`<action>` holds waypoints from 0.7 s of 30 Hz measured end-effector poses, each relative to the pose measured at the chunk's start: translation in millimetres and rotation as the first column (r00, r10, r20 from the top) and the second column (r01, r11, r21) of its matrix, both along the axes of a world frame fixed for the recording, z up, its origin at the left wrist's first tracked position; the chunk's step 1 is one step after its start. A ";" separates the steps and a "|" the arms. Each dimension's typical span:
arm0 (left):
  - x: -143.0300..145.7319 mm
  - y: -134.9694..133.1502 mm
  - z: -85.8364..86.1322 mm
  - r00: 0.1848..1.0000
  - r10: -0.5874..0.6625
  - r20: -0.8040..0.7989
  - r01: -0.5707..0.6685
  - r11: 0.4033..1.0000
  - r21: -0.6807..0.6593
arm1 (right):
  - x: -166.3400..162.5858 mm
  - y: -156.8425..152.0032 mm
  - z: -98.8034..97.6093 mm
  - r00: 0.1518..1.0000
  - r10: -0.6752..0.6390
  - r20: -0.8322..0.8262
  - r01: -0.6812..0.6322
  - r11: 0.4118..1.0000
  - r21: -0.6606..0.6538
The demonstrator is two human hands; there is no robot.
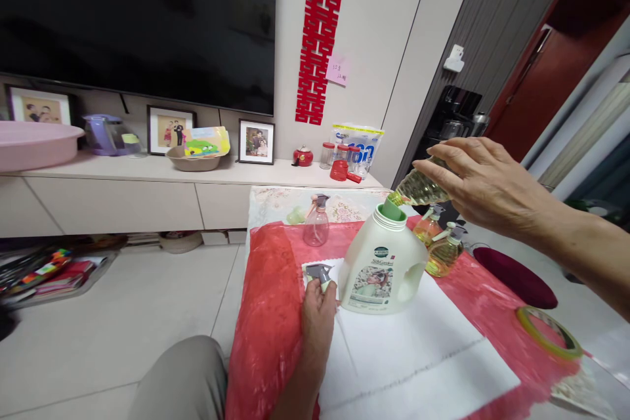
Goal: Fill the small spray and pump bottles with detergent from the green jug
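My right hand grips a clear bottle, tilted mouth-down over a large pale detergent jug. The bottle's neck is at the green spout in the jug's opening; yellowish liquid shows near it. Closed around a grey spray trigger head, my left hand rests beside the jug's lower left side. Behind the jug to the left stands a clear pinkish spray bottle. To its right are two spray bottles, the nearer holding yellow liquid. The jug stands upright on a white sheet.
Red plastic covers the table under the sheet. A roll of tape lies at the right. On the cabinet behind are a red pot, jars with red lids, a detergent bag, framed photos and a pink basin.
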State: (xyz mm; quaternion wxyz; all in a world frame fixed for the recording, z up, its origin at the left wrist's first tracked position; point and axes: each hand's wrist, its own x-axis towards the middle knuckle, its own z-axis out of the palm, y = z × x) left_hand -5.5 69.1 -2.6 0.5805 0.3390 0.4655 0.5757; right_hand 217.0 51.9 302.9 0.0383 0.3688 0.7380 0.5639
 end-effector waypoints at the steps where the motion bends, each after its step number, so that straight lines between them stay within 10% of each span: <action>1: -0.1 -0.4 0.6 1.000 0.001 0.001 -0.001 1.000 0.004 | -0.6 -0.2 0.4 1.000 0.003 0.001 -0.003 1.000 -0.003; 15: -2.7 -5.8 13.4 0.998 0.025 0.062 -0.026 1.000 0.016 | -1.9 -4.1 -12.3 0.983 -0.112 -0.149 0.099 0.991 -0.090; 21: -6.3 -7.0 17.2 0.991 0.053 0.125 -0.055 0.998 0.012 | 12.9 -32.1 -31.9 0.791 -0.236 -0.564 0.066 0.950 -0.304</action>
